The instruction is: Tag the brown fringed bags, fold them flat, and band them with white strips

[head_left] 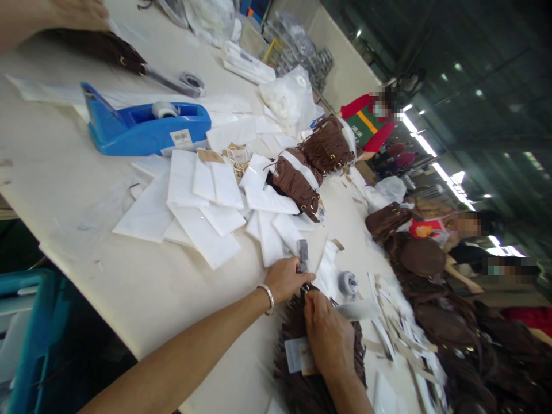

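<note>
A dark brown fringed bag lies on the table in front of me, with white and tan tags on its fringe. My left hand, wearing a silver bracelet, is closed around the near end of a grey-wrapped strap at the bag's upper edge. My right hand is closed on that same edge, its fingertips at a small metal fitting and close to the left fingers. What exactly lies between the fingertips is partly hidden. A roll of grey wrapping sits just beyond.
White packets spread over the table beside a blue tape dispenser. Two brown fringed bags lie further off. Another person's hand is at upper left. Brown bags pile up at right near co-workers. A blue crate stands lower left.
</note>
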### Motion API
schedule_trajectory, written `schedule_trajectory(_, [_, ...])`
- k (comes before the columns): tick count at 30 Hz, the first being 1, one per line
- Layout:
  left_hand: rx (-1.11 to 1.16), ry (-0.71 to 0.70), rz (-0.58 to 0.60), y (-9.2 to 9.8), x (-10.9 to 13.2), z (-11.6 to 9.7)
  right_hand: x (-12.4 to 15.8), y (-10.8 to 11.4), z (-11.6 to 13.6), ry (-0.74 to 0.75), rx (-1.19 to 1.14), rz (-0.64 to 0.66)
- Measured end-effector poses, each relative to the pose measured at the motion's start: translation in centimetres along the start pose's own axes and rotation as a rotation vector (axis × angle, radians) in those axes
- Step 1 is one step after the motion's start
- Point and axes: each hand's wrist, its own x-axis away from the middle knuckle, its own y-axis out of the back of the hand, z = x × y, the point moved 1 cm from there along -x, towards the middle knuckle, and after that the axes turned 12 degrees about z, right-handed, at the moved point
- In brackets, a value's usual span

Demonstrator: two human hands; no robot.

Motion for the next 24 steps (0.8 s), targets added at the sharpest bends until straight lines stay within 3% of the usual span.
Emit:
schedule_trajectory(16, [-0.018, 0.002, -0.003, 0.1, 0.1, 0.0, -0.8, 0.4, 0.4, -0.046, -0.021, 0.102])
schedule_trajectory(19, [0.009, 0.015, 0.006, 0.3, 0.2, -0.2, -0.6, 1.1, -0.1, -0.082, -0.187, 0.109])
schedule_trajectory(24, [0.057, 0.023, 0.065, 1.0, 0.2, -0.7, 0.8, 3.5, -1.9, -0.081, -0.793, 0.175])
